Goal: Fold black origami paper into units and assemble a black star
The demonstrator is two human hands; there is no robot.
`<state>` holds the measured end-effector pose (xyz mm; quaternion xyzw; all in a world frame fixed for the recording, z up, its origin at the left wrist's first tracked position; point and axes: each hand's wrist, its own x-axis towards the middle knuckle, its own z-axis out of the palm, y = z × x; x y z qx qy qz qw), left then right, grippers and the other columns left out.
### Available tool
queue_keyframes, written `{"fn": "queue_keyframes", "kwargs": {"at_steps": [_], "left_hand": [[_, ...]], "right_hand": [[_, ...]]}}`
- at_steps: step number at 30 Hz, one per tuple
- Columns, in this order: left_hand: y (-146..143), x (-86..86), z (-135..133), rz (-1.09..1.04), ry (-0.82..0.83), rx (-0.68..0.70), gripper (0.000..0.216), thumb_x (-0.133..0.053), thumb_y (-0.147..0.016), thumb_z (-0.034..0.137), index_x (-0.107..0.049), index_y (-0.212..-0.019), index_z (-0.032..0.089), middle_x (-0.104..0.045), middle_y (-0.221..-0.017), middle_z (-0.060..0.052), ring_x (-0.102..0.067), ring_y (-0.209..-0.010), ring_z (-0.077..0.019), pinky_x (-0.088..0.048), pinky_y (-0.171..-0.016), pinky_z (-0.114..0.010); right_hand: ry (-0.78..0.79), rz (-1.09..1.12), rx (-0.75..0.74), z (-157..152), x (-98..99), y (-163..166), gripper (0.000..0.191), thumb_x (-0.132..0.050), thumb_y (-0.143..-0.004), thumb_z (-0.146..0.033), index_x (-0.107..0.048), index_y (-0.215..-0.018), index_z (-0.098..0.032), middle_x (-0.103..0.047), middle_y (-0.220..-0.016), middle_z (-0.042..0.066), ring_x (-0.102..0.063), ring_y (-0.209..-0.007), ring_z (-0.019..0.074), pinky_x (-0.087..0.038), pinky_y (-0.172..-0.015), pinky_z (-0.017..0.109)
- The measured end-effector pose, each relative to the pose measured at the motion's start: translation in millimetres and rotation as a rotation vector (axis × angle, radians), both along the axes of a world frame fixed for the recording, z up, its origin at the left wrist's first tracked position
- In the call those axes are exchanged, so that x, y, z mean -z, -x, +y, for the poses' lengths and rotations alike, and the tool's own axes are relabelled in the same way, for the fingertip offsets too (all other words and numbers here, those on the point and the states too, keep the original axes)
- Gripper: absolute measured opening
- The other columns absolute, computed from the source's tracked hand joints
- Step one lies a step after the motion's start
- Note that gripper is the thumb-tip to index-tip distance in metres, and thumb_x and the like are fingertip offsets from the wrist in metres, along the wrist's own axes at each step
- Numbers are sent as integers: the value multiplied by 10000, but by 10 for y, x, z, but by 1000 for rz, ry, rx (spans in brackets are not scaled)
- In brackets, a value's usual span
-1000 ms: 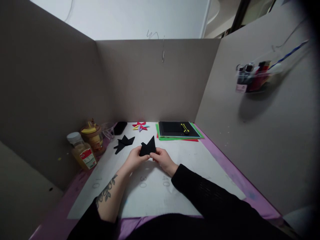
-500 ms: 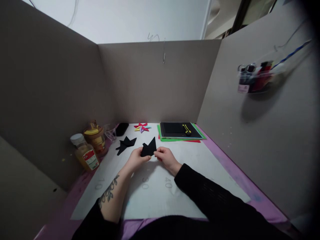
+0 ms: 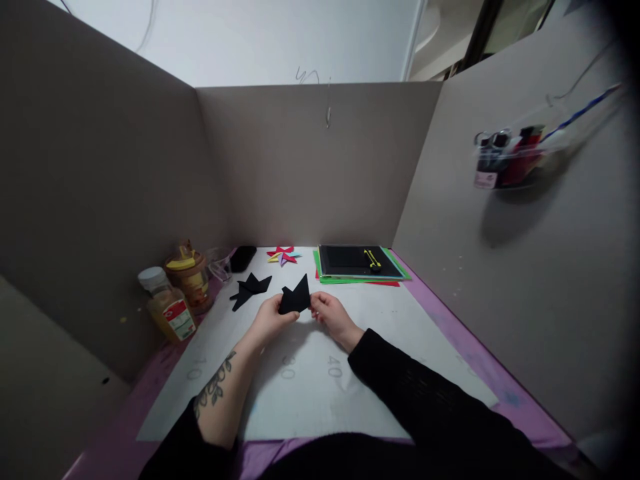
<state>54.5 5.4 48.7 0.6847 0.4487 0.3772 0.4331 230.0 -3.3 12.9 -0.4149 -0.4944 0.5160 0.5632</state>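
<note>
A folded black paper piece (image 3: 296, 297) with a pointed tip is held just above the white mat (image 3: 380, 347). My left hand (image 3: 269, 319) pinches its lower left corner. Its right edge is pinched by my right hand (image 3: 332, 315). Both hands have their fingers closed on the paper. A second folded black paper piece (image 3: 249, 289) lies flat on the mat, just beyond and left of my left hand. A small multicoloured paper star (image 3: 282, 254) rests farther back near the wall.
A stack of coloured paper sheets (image 3: 361, 265), black on top with a yellow clip, lies at the back right. Two jars (image 3: 175, 295) and a dark case (image 3: 243, 257) stand at the left. Grey cardboard walls enclose three sides; a clear holder with pens (image 3: 505, 157) hangs on the right wall.
The hands and the black piece have stayed almost in place; my fingers have shifted slightly along its edges. The view has tilted a little.
</note>
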Motion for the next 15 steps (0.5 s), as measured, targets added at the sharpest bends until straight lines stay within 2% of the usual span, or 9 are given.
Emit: {"fn": "queue_keyframes", "kwargs": {"at_steps": [3,8,15], "left_hand": [[-27,19,-4,-8,-14,17,197,-670,-606,233,-602,-762,135,-576,-630,23,-514,-577,-134,-352,-537,-226],[-53,48,-8,-17,-25,62,250,-688,-606,239,-625,-814,116,-615,-674,1,-547,-609,-146,-370,-547,-225],[79,-16,40,-49,94,-4,270,-725,-591,326,-554,-711,155,-591,-544,18,-545,-501,-131,-357,-503,-219]], "right_hand": [[-16,-94,-70,-61,-20,64,227,-665,-679,-359,-554,-676,-161,-507,-536,-45,-402,-472,85,-279,-470,228],[7,-118,-67,-94,-41,101,217,-681,-632,-321,-543,-605,-157,-476,-499,-51,-399,-481,89,-279,-491,238],[39,37,122,77,-48,-129,251,-673,-620,-341,-490,-579,-173,-457,-470,-58,-350,-434,75,-230,-450,235]]}}
